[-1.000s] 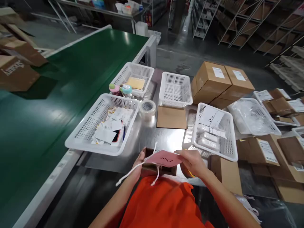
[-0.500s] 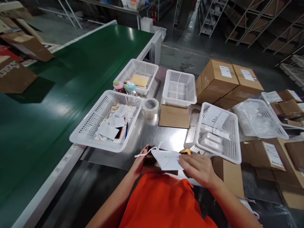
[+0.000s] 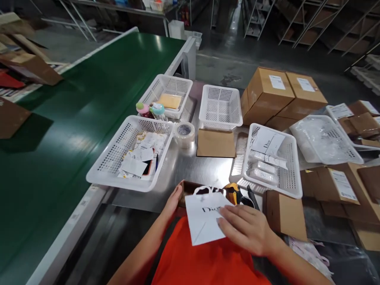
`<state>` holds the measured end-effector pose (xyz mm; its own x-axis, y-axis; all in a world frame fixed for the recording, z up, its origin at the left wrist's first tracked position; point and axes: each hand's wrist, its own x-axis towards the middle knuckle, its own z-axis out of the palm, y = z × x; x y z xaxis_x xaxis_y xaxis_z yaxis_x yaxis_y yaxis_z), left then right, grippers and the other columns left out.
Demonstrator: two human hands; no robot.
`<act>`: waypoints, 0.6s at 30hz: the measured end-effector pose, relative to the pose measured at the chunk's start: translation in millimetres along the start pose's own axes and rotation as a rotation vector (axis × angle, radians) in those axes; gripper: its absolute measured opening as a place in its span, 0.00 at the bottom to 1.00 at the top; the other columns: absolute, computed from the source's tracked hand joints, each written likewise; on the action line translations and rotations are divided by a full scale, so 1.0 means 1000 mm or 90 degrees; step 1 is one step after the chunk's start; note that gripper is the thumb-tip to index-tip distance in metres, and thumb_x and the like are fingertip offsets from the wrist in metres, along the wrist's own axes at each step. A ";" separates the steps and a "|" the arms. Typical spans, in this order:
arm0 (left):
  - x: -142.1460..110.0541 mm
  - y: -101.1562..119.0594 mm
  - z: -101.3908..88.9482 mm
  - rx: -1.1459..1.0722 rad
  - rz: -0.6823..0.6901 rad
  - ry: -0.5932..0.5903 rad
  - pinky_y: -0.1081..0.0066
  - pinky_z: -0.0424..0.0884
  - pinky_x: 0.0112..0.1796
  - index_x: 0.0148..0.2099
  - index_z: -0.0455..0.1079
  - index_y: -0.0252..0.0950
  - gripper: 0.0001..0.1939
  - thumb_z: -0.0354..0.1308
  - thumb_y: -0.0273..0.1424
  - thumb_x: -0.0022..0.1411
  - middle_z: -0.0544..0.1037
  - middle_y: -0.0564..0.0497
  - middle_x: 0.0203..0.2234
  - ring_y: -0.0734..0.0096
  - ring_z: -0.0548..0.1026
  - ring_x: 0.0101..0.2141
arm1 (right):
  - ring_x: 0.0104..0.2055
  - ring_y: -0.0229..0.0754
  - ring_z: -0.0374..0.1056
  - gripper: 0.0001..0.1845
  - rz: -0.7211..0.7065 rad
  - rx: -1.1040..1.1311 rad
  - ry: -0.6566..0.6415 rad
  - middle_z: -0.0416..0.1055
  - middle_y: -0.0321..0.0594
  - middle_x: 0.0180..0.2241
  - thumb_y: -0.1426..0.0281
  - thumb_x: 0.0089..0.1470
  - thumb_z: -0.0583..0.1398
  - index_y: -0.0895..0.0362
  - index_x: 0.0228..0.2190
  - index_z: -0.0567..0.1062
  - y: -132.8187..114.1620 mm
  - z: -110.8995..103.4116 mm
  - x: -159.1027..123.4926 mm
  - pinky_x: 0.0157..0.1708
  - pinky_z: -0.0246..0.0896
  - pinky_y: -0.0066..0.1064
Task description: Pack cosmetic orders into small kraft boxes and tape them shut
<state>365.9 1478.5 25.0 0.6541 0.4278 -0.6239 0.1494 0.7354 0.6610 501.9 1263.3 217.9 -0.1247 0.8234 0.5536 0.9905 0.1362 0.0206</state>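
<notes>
A flat white paper gift bag (image 3: 203, 215) with white cord handles lies across a small open brown box (image 3: 190, 187) at the near edge of the steel table. My right hand (image 3: 247, 227) rests flat on the bag's right side, fingers stretched out. My left hand (image 3: 173, 200) curls against the box's left wall. A yellow and black tool (image 3: 234, 193) lies just right of the box.
White baskets stand on the table: one with papers (image 3: 118, 158), one with packets (image 3: 285, 158), an empty one (image 3: 219, 109), one with a tan envelope (image 3: 169, 97). A tape roll (image 3: 184, 134), a cardboard sheet (image 3: 216, 143), stacked cartons (image 3: 279, 95). A green conveyor (image 3: 74, 107) runs along the left.
The bag was held up over the box showing pink, then turned and laid flat, white side up. My right hand went from gripping its edge to lying open on it.
</notes>
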 end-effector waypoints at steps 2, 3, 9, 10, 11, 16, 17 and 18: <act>-0.001 0.002 0.001 -0.034 -0.005 0.016 0.60 0.74 0.51 0.65 0.64 0.39 0.30 0.60 0.43 0.63 0.78 0.44 0.54 0.56 0.77 0.52 | 0.37 0.40 0.77 0.08 0.025 0.055 -0.029 0.81 0.43 0.36 0.76 0.62 0.56 0.59 0.40 0.75 -0.009 0.016 -0.002 0.35 0.71 0.30; -0.001 0.003 0.001 -0.046 -0.005 0.016 0.60 0.74 0.51 0.65 0.64 0.39 0.30 0.60 0.43 0.64 0.78 0.44 0.54 0.57 0.77 0.51 | 0.34 0.38 0.76 0.10 0.054 0.077 -0.029 0.81 0.42 0.35 0.76 0.63 0.54 0.59 0.41 0.74 -0.012 0.022 -0.003 0.32 0.69 0.29; 0.002 0.005 0.003 -0.054 -0.036 0.053 0.62 0.74 0.50 0.65 0.65 0.40 0.29 0.60 0.42 0.64 0.79 0.45 0.52 0.59 0.79 0.49 | 0.25 0.33 0.69 0.14 0.213 0.132 -0.006 0.79 0.36 0.29 0.77 0.64 0.50 0.57 0.43 0.74 -0.006 0.049 -0.003 0.24 0.59 0.26; 0.002 0.005 0.003 -0.054 -0.029 0.054 0.63 0.73 0.51 0.64 0.65 0.39 0.29 0.60 0.42 0.64 0.79 0.45 0.52 0.59 0.78 0.49 | 0.25 0.33 0.69 0.14 0.220 0.119 -0.005 0.78 0.36 0.29 0.77 0.64 0.50 0.56 0.43 0.74 -0.002 0.053 -0.002 0.25 0.59 0.26; 0.002 0.005 0.003 -0.054 -0.021 0.047 0.63 0.73 0.51 0.64 0.66 0.39 0.30 0.61 0.42 0.63 0.79 0.45 0.52 0.59 0.78 0.50 | 0.25 0.33 0.69 0.14 0.223 0.104 -0.005 0.78 0.35 0.28 0.77 0.64 0.50 0.56 0.42 0.74 0.001 0.056 -0.001 0.25 0.58 0.25; -0.003 0.007 0.001 -0.068 0.007 0.005 0.62 0.70 0.54 0.60 0.69 0.38 0.37 0.69 0.48 0.52 0.79 0.45 0.51 0.56 0.76 0.52 | 0.28 0.34 0.70 0.14 0.177 0.041 -0.014 0.80 0.38 0.34 0.79 0.64 0.50 0.58 0.40 0.75 0.011 0.064 -0.002 0.29 0.58 0.27; -0.004 0.007 0.001 -0.070 0.012 0.000 0.62 0.69 0.55 0.60 0.69 0.37 0.39 0.70 0.49 0.50 0.79 0.45 0.52 0.55 0.76 0.52 | 0.28 0.34 0.70 0.14 0.177 0.045 -0.026 0.80 0.38 0.33 0.79 0.64 0.51 0.58 0.40 0.75 0.010 0.067 -0.004 0.29 0.57 0.27; -0.005 0.007 0.002 -0.069 0.015 -0.004 0.61 0.69 0.55 0.60 0.69 0.37 0.39 0.70 0.49 0.50 0.79 0.45 0.52 0.54 0.76 0.52 | 0.27 0.34 0.70 0.14 0.183 0.056 -0.045 0.80 0.37 0.32 0.79 0.64 0.51 0.58 0.40 0.76 0.008 0.070 -0.007 0.28 0.57 0.27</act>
<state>365.0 1480.9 33.5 0.6614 0.4418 -0.6061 0.0534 0.7783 0.6256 506.2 1297.4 156.1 0.1523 0.8712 0.4667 0.9773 -0.0624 -0.2024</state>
